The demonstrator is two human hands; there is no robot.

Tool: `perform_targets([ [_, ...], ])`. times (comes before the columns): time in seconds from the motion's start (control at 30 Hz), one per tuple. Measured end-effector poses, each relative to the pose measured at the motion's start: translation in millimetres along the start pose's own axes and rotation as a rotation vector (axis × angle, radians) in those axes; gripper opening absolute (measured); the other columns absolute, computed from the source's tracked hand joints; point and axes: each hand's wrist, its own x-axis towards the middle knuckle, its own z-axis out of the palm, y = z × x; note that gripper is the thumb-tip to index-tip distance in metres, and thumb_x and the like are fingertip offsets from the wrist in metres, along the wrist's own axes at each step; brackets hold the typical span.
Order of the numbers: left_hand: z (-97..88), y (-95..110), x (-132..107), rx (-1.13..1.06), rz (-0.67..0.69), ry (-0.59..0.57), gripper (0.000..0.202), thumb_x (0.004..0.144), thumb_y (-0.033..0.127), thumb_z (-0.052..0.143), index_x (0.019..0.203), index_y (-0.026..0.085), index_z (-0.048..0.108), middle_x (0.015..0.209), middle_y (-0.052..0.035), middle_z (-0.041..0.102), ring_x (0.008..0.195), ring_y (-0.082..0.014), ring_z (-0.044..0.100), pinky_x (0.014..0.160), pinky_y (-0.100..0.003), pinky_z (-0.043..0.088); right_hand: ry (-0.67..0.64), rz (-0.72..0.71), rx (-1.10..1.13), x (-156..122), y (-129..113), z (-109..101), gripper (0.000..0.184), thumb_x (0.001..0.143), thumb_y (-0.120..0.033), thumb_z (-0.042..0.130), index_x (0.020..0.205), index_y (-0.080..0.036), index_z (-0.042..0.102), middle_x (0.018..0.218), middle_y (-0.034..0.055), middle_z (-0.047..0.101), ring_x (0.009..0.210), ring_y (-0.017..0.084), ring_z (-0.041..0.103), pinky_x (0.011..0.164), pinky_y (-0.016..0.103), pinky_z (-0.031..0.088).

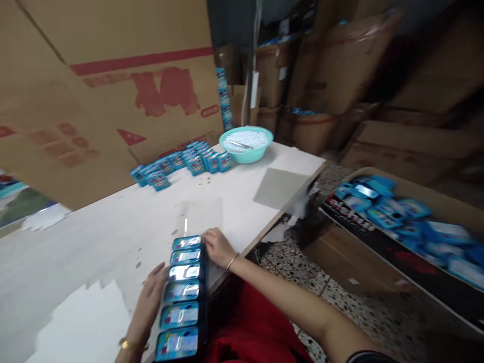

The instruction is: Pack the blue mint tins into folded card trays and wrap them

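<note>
A row of several small blue packs (182, 290) with shiny clear fronts lies at the near edge of the white table, running away from me. My left hand (152, 285) rests along the row's left side, its fingers stretched out and close to the packs. At the far right corner, my right hand (216, 247) has its fingers curled against the end pack; part of the grip is hidden. A clear plastic sheet (212, 212) lies flat just beyond the row.
Blue packs (194, 164) stand against a large cardboard box (113, 101). A turquoise basin (247, 156) holds white pieces and a metal tool. A grey sheet (280, 189) lies near the table's right edge. White paper (81, 325) sits at left. An open carton (378, 257) of blue packs stands right.
</note>
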Motion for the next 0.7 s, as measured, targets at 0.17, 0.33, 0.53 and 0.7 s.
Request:
perform_targets([
  [0.17,-0.9,-9.2,58.0,0.551,0.461,0.118,0.044,0.083,0.035,0.040,0.122,0.020,0.051,0.126,-0.0136,0.050,0.115,-0.0315,0.044,0.093,-0.049,0.034,-0.081,0.062,-0.330,9.0,-10.4,-12.3,0.019,0.084,-0.013,0.049,0.097,-0.018,0.062,0.092,0.0061,0.058,0.089,0.020,0.046,0.077,0.031,0.038],
  [0.33,6.6,8.1,96.6,0.817,0.573,0.033,0.035,0.083,0.022,0.035,0.107,0.017,0.059,0.114,-0.0140,0.058,0.102,-0.0303,0.049,0.079,-0.043,0.035,-0.126,0.053,-0.576,19.9,-18.4,-21.5,0.012,0.084,-0.024,0.051,0.078,-0.017,0.059,0.083,0.0037,0.058,0.081,0.019,0.048,0.069,0.031,0.036],
  [0.53,0.6,13.7,107.5,0.669,0.624,0.103,0.022,0.076,0.033,0.042,0.078,0.021,0.060,0.083,-0.0075,0.065,0.080,-0.0258,0.057,0.071,-0.037,0.036,-0.037,0.020,-0.661,31.0,-25.0,-27.9,0.016,0.084,-0.029,0.049,0.075,-0.019,0.057,0.080,0.0005,0.059,0.074,0.017,0.051,0.063,0.030,0.034],
  [0.7,-3.5,4.1,116.3,0.349,0.418,0.019,0.025,0.072,0.049,0.045,0.069,0.028,0.058,0.061,0.0063,0.063,0.059,-0.0181,0.057,0.062,-0.028,0.038,-0.055,0.044,-0.577,33.3,-29.7,-32.7,0.014,0.082,-0.027,0.052,0.074,-0.020,0.062,0.079,-0.0007,0.063,0.074,0.014,0.055,0.063,0.027,0.037],
])
